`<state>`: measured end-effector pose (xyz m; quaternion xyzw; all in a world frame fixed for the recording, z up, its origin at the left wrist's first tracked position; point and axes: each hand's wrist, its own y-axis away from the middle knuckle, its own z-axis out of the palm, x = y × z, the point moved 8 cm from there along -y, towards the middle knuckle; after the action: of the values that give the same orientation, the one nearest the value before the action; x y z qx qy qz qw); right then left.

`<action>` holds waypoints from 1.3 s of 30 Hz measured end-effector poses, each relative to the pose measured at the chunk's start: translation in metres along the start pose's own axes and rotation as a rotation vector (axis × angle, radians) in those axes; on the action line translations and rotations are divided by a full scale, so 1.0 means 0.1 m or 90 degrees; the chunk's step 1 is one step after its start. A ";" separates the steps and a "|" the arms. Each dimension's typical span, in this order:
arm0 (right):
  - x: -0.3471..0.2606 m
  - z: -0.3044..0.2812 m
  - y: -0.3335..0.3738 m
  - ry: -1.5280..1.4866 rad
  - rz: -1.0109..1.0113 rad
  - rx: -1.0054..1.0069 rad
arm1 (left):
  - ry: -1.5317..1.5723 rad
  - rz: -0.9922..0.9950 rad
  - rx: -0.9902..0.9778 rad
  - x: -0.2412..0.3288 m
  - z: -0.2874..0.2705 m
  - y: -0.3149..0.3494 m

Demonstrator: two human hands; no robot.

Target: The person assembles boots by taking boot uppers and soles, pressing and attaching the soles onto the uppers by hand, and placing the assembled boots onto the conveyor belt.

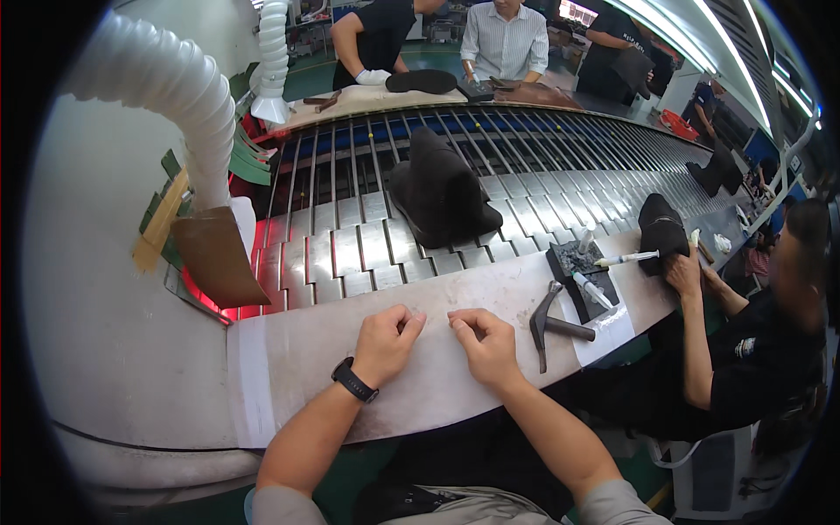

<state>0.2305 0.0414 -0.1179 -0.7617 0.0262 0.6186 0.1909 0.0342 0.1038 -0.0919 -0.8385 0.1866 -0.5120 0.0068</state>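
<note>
My left hand (388, 343) rests on the pale bench top (420, 398), its fingers curled in and the thumb laid alongside; a black watch (353, 380) is on that wrist. A short gap away, my right hand (486, 346) also lies on the bench with bent fingers and thumb drawn together. Nothing shows in either hand. To the right of my right hand lies a hammer (569, 329) with a dark handle and a curved metal head. Beyond both hands, a pair of black boots (442, 197) stands on the metal slat conveyor, touched by neither hand.
A black tray (573, 262) with syringes stands beyond the hammer. At right a co-worker (744, 350) handles a black boot (662, 229). The slat conveyor (350, 254) runs along the bench's far side. A white ribbed hose (188, 114) hangs at left; other people stand across.
</note>
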 end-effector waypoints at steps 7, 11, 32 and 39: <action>-0.01 0.02 0.07 -0.011 0.007 -0.018 | -0.087 0.007 -0.017 -0.06 0.07 0.06; -0.05 0.08 0.12 0.043 -0.028 -0.064 | -0.114 -0.005 -0.038 -0.06 0.08 0.11; -0.56 -0.20 0.34 0.148 -0.296 -0.055 | -0.098 0.009 -0.042 0.09 0.01 0.12; -0.31 -0.37 0.29 0.118 -0.126 0.012 | -0.093 0.012 -0.075 -0.06 0.14 0.11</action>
<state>0.2495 -0.0037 -0.0895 -0.8126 -0.0257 0.5233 0.2552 0.0403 0.0934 -0.1060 -0.8705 0.2238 -0.4377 -0.0243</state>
